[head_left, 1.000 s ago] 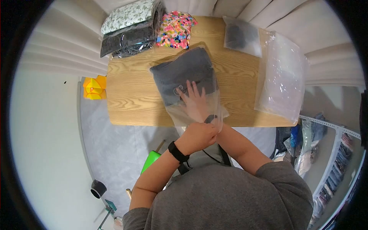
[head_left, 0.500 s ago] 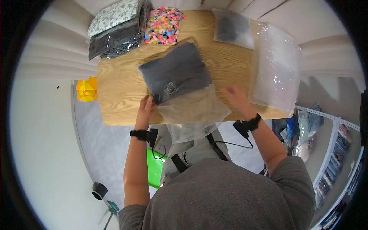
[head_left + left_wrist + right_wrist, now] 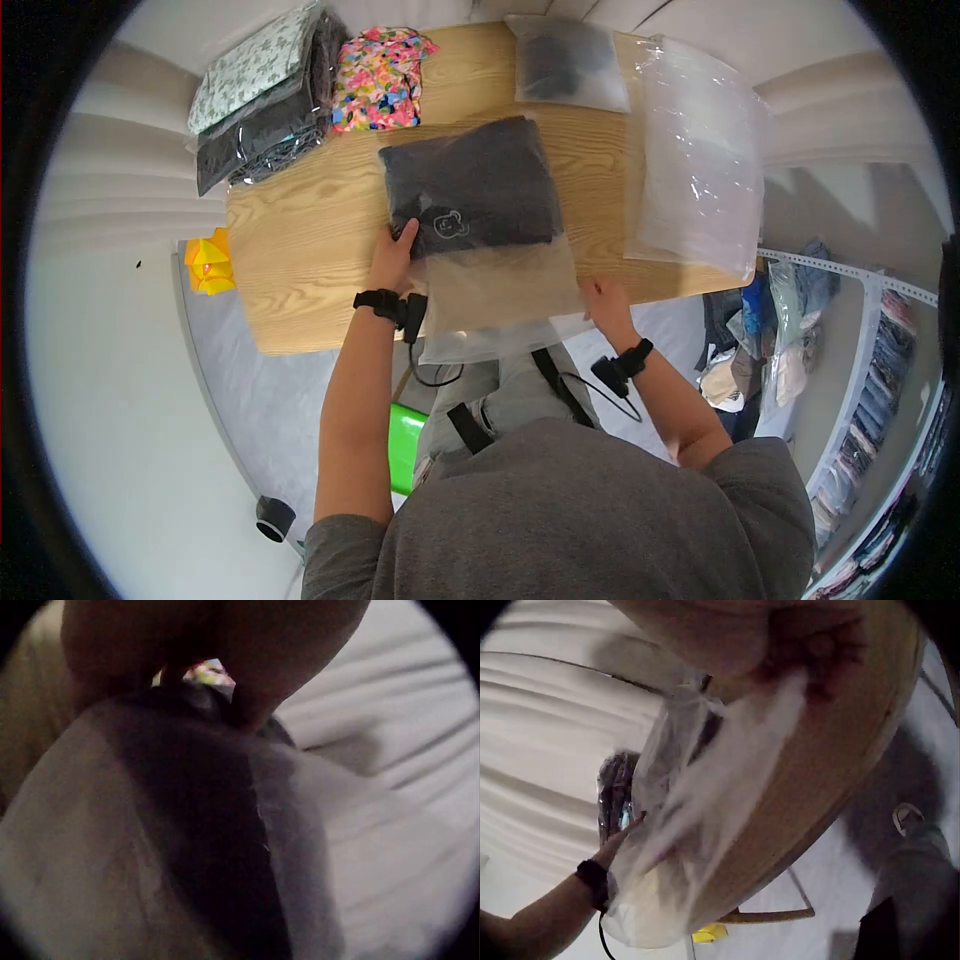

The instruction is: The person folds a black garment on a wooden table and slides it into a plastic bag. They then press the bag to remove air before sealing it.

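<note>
A folded dark grey garment [image 3: 480,185] with a small white outline print lies inside a frosted plastic bag [image 3: 500,290] on the table. The bag's unfilled end reaches over the near table edge. My left hand [image 3: 393,255] grips the left side of the bagged garment, thumb on top; in the left wrist view its fingers [image 3: 255,705] clasp the dark cloth through the film. On the other side, my right hand [image 3: 607,300] pinches the bag near its open end, and the right wrist view shows the film [image 3: 757,742] pulled taut from the curled fingers.
At the back left sit a stack of bagged clothes [image 3: 265,90] and a colourful patterned cloth [image 3: 385,80]. A bag with something dark [image 3: 570,65] is at the back, beside a pile of clear bags [image 3: 700,150]. Below, a green stool [image 3: 405,445] stands near my legs.
My right hand has come out from inside the bag and now pinches its near right side. My left hand has moved from the bag's mouth to the garment's left edge. The bag lies straighter.
</note>
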